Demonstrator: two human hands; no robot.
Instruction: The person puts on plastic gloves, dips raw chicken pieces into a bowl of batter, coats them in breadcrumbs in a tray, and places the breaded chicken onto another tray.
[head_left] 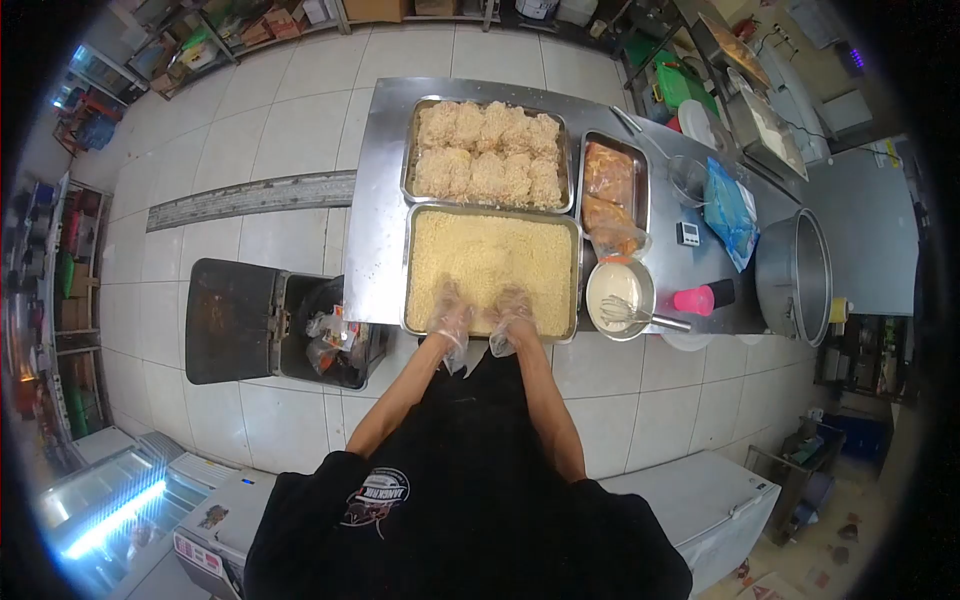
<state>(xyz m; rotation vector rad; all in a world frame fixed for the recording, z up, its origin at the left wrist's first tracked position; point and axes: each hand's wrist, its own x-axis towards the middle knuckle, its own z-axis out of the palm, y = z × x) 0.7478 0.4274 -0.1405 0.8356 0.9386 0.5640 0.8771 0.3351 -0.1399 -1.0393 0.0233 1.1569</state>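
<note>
Both my hands are down in the tray (408, 270) of pale yellow crumbs (455, 235), at the edge closest to my body. My left hand (450, 306) and my right hand (514, 306) wear loose, clear plastic gloves that bunch at the wrists. They sit apart, a little strip of crumbs between them, and both point away from me. My left fingers reach forward into the crumbs; my right hand lies level with it, backs of both turned up. The fingertips blur into the crumbs, so I cannot tell how far the fingers are spread, or whether either hand is closed around anything.

The crumb tray stands on the metal table (375, 210), near its front edge. Directly beyond it, a second tray (408, 150) holds two rows of crumb-covered pieces (490, 165), packed close together. To the right of that is a narrow tray (582, 160) with orange-coloured meat (610, 172), some of it in a clear bag (630, 243). Just beside the crumb tray on my right stands a bowl (653, 288) of creamy batter (607, 283), with a whisk (622, 312) resting in it, its handle over the rim.
</note>
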